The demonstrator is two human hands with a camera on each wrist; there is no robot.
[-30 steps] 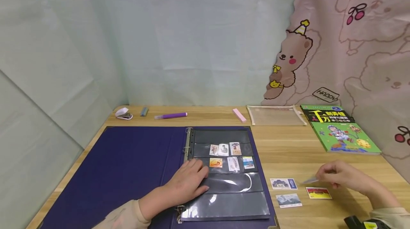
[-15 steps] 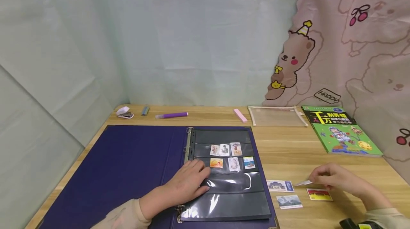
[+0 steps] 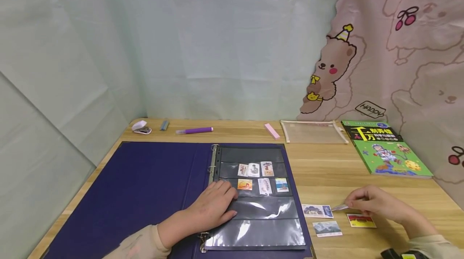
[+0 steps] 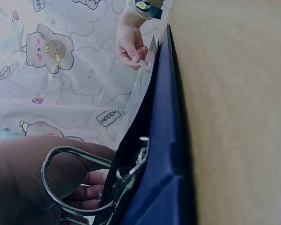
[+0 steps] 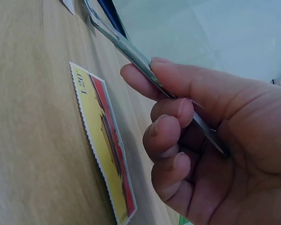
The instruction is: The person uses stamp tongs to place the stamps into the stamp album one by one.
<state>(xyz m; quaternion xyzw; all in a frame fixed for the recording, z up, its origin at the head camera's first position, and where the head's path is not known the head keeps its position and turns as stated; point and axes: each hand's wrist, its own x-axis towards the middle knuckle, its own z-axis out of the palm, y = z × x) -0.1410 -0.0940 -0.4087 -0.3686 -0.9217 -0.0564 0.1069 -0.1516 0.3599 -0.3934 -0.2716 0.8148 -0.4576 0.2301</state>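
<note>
In the head view my right hand (image 3: 373,203) pinches a pair of metal tweezers (image 5: 131,54) between thumb and fingers. The tweezers' tips are at the right end of a blue-and-white stamp (image 3: 316,211) lying on the table; whether they grip it cannot be made out. A grey landscape stamp (image 3: 327,228) and a red-and-yellow stamp (image 3: 361,220) lie close by. My left hand (image 3: 214,203) rests on the left side of the black pocket page (image 3: 261,233), beside the rings. Several stamps, such as an orange one (image 3: 245,184), sit in the page's second and third rows.
The open navy binder (image 3: 152,186) covers the left and middle of the table. Along the back are a stapler (image 3: 141,127), a small grey-blue block (image 3: 164,125), a purple marker (image 3: 194,130), a pink block (image 3: 272,131), a mesh pouch (image 3: 313,132) and a green book (image 3: 388,150).
My right hand has moved a little left with the tweezers, bringing their tips to the blue-and-white stamp. That stamp has shifted slightly left. My left hand stays on the page.
</note>
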